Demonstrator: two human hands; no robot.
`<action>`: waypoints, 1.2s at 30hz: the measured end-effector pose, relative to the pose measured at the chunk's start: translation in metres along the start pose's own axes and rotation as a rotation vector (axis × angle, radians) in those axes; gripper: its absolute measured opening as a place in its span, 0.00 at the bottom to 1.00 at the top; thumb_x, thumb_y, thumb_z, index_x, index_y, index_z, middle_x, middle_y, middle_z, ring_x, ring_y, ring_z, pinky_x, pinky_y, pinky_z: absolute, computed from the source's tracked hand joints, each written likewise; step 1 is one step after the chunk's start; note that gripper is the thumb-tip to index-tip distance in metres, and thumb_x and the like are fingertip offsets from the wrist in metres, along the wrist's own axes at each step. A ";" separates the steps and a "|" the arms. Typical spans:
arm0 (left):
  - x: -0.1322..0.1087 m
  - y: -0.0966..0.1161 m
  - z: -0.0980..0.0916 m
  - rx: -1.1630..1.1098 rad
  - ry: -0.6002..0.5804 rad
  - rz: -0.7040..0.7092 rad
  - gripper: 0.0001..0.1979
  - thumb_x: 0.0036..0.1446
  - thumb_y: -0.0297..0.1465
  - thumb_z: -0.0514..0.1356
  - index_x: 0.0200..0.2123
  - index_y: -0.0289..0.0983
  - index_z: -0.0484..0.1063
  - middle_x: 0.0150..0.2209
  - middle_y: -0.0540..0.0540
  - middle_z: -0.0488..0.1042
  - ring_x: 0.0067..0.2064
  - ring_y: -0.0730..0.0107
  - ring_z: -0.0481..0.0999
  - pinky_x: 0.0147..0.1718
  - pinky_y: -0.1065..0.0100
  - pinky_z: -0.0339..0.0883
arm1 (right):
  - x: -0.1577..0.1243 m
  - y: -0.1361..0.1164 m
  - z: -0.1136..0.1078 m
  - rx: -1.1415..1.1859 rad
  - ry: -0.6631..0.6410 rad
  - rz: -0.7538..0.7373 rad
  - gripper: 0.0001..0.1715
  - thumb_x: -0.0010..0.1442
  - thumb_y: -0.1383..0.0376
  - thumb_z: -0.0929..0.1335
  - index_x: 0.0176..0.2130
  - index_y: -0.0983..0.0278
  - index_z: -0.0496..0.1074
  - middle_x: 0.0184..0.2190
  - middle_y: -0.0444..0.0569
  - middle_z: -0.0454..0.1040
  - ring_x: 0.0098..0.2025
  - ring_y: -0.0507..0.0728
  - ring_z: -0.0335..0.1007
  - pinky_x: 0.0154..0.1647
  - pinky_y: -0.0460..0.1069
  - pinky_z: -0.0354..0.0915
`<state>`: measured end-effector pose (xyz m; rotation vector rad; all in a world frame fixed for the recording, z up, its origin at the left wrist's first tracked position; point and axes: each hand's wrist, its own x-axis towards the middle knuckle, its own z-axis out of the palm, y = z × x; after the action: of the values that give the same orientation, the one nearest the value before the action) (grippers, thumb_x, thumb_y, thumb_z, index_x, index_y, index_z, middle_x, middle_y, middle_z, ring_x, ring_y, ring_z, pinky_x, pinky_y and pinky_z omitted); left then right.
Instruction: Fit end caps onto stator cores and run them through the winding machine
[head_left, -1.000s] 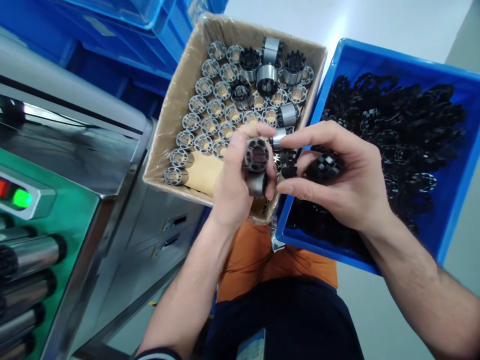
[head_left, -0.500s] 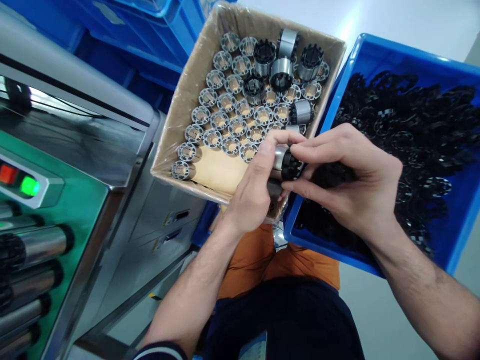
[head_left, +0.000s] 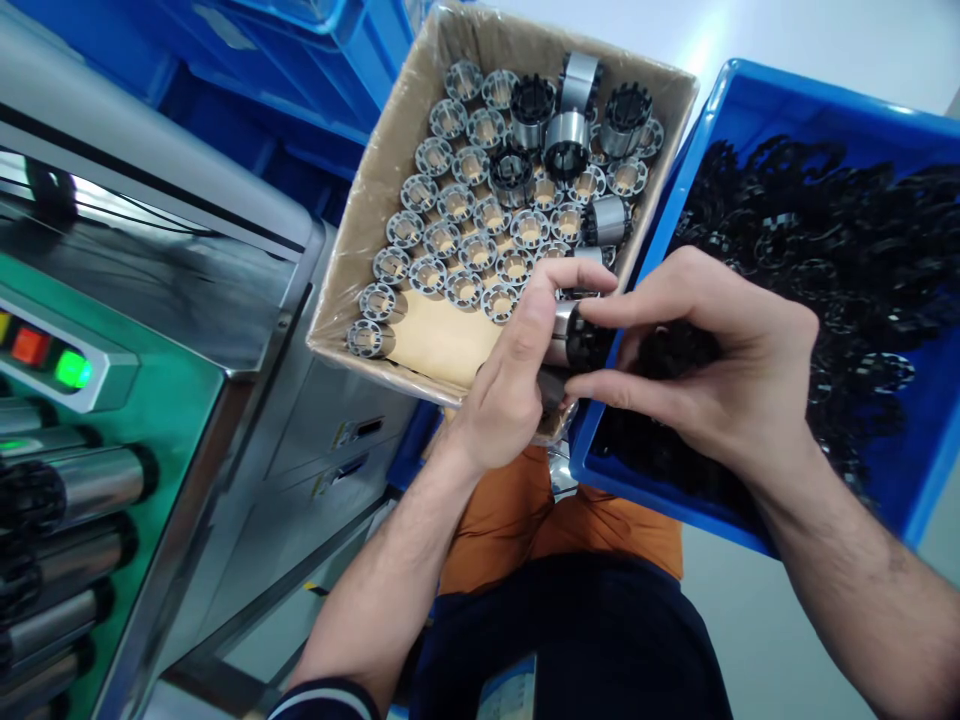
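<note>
My left hand (head_left: 504,390) is wrapped round a silver metal stator core (head_left: 560,335), held sideways over the near right corner of the cardboard box (head_left: 352,235). A black plastic end ring (head_left: 586,340) sits against the core's right end. My right hand (head_left: 739,365) pinches this ring between thumb and fingers. More black rings (head_left: 679,350) show inside the curl of my right hand. Under the held core is a second, darker metal piece (head_left: 551,385), partly covered by my left fingers. Bare stator cores (head_left: 455,204) stand upright in rows in the box.
Several cores with black ends (head_left: 568,145) lie on the standing ones. A blue bin (head_left: 724,95) of loose black rings adjoins the box on the right. At left, a machine with a green top (head_left: 176,400) carries metal cylinders (head_left: 101,480) and lit buttons (head_left: 73,369).
Both hands keep their hold on the core and ring. My right hand has shifted slightly right and down. The whole view has moved a little.
</note>
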<state>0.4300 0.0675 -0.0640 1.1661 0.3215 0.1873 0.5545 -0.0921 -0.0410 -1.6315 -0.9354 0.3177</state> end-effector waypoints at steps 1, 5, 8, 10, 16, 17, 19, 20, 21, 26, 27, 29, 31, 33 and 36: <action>-0.001 0.001 0.000 0.003 0.001 0.004 0.29 0.84 0.65 0.59 0.62 0.48 0.80 0.44 0.47 0.83 0.31 0.68 0.76 0.26 0.67 0.67 | 0.000 0.000 -0.001 0.006 -0.007 0.003 0.22 0.61 0.53 0.92 0.52 0.45 0.93 0.43 0.48 0.84 0.44 0.66 0.82 0.52 0.69 0.87; -0.003 0.005 -0.001 -0.010 -0.045 -0.037 0.26 0.85 0.62 0.61 0.63 0.49 0.79 0.42 0.49 0.83 0.28 0.72 0.73 0.28 0.67 0.68 | 0.001 -0.002 -0.004 0.034 -0.036 -0.008 0.20 0.62 0.56 0.92 0.52 0.44 0.94 0.44 0.49 0.84 0.44 0.65 0.80 0.50 0.67 0.86; -0.003 0.004 -0.001 0.007 -0.029 -0.038 0.28 0.84 0.64 0.59 0.63 0.49 0.79 0.39 0.49 0.81 0.27 0.71 0.72 0.25 0.67 0.64 | 0.000 -0.005 -0.004 0.031 -0.022 0.009 0.19 0.64 0.57 0.91 0.52 0.42 0.94 0.42 0.48 0.82 0.42 0.63 0.77 0.49 0.66 0.86; -0.003 0.003 -0.001 0.029 -0.021 -0.024 0.29 0.85 0.65 0.58 0.64 0.48 0.79 0.35 0.49 0.77 0.26 0.70 0.70 0.23 0.68 0.63 | -0.001 -0.005 -0.003 0.033 -0.020 0.011 0.21 0.63 0.56 0.91 0.54 0.41 0.94 0.41 0.47 0.81 0.40 0.63 0.76 0.48 0.66 0.86; -0.002 0.002 -0.002 0.011 -0.052 -0.021 0.25 0.85 0.62 0.60 0.62 0.50 0.82 0.39 0.49 0.80 0.26 0.72 0.70 0.23 0.68 0.64 | -0.005 0.005 0.003 0.010 -0.017 -0.049 0.22 0.66 0.52 0.90 0.57 0.37 0.94 0.48 0.49 0.82 0.48 0.66 0.80 0.49 0.65 0.85; 0.000 0.002 -0.001 0.001 -0.047 -0.014 0.26 0.85 0.62 0.61 0.61 0.50 0.82 0.39 0.49 0.80 0.25 0.72 0.71 0.23 0.67 0.64 | -0.005 0.006 0.004 -0.004 -0.010 -0.047 0.22 0.67 0.52 0.89 0.59 0.38 0.93 0.48 0.49 0.81 0.48 0.66 0.80 0.50 0.65 0.85; 0.003 0.001 0.000 0.001 -0.004 0.018 0.30 0.82 0.66 0.62 0.58 0.47 0.84 0.37 0.49 0.81 0.25 0.71 0.73 0.23 0.67 0.65 | -0.006 0.005 0.003 -0.019 0.001 -0.014 0.30 0.67 0.51 0.89 0.66 0.38 0.90 0.50 0.49 0.79 0.49 0.66 0.79 0.55 0.67 0.84; 0.005 0.001 0.001 0.004 0.041 0.051 0.33 0.80 0.69 0.62 0.54 0.45 0.84 0.37 0.47 0.82 0.26 0.70 0.75 0.23 0.67 0.65 | -0.006 0.004 0.002 -0.014 -0.003 0.025 0.35 0.67 0.52 0.89 0.70 0.39 0.86 0.52 0.49 0.78 0.50 0.66 0.78 0.58 0.68 0.84; 0.008 0.001 0.001 0.001 0.099 0.095 0.37 0.77 0.72 0.62 0.48 0.43 0.83 0.38 0.46 0.84 0.27 0.69 0.77 0.23 0.68 0.65 | -0.006 0.002 0.001 0.009 -0.014 0.069 0.39 0.68 0.53 0.88 0.72 0.39 0.83 0.55 0.49 0.77 0.51 0.66 0.78 0.60 0.68 0.84; 0.017 -0.003 0.002 -0.041 0.371 0.148 0.35 0.76 0.69 0.67 0.40 0.43 0.70 0.37 0.48 0.87 0.23 0.72 0.73 0.18 0.68 0.56 | -0.006 -0.004 -0.004 0.218 -0.105 0.215 0.21 0.80 0.56 0.76 0.68 0.45 0.79 0.50 0.47 0.80 0.49 0.65 0.82 0.57 0.63 0.86; 0.017 -0.003 0.002 -0.027 0.367 0.129 0.33 0.78 0.68 0.65 0.43 0.44 0.73 0.33 0.50 0.84 0.22 0.72 0.72 0.18 0.67 0.56 | -0.005 -0.003 -0.003 0.232 -0.109 0.229 0.20 0.80 0.55 0.76 0.67 0.45 0.81 0.49 0.48 0.82 0.48 0.65 0.83 0.56 0.63 0.87; 0.018 -0.004 0.001 -0.007 0.312 0.144 0.31 0.80 0.67 0.64 0.47 0.45 0.79 0.28 0.52 0.78 0.21 0.72 0.69 0.20 0.66 0.56 | -0.003 -0.003 0.000 0.240 -0.095 0.233 0.23 0.74 0.53 0.83 0.64 0.46 0.84 0.50 0.48 0.85 0.48 0.66 0.85 0.51 0.61 0.88; 0.018 -0.002 0.001 -0.013 0.254 0.166 0.27 0.79 0.64 0.69 0.46 0.45 0.82 0.26 0.54 0.73 0.21 0.73 0.66 0.20 0.66 0.55 | -0.001 -0.002 0.002 0.241 -0.074 0.210 0.28 0.66 0.53 0.89 0.62 0.46 0.87 0.53 0.48 0.87 0.48 0.64 0.86 0.46 0.58 0.88; 0.018 0.003 0.002 -0.073 0.245 0.135 0.23 0.78 0.59 0.72 0.47 0.45 0.82 0.28 0.53 0.72 0.22 0.74 0.64 0.21 0.67 0.54 | 0.001 -0.003 0.003 0.241 -0.042 0.181 0.28 0.64 0.56 0.91 0.60 0.47 0.89 0.52 0.46 0.87 0.45 0.61 0.85 0.41 0.55 0.85; 0.018 0.007 0.004 -0.137 0.230 0.012 0.23 0.81 0.59 0.66 0.60 0.48 0.83 0.35 0.50 0.78 0.27 0.69 0.73 0.24 0.68 0.63 | 0.001 -0.005 0.003 0.251 -0.001 0.166 0.23 0.65 0.60 0.91 0.55 0.51 0.91 0.47 0.44 0.87 0.34 0.54 0.78 0.29 0.51 0.77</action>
<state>0.4481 0.0725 -0.0592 1.0121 0.4968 0.3505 0.5510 -0.0889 -0.0371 -1.4785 -0.7303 0.5288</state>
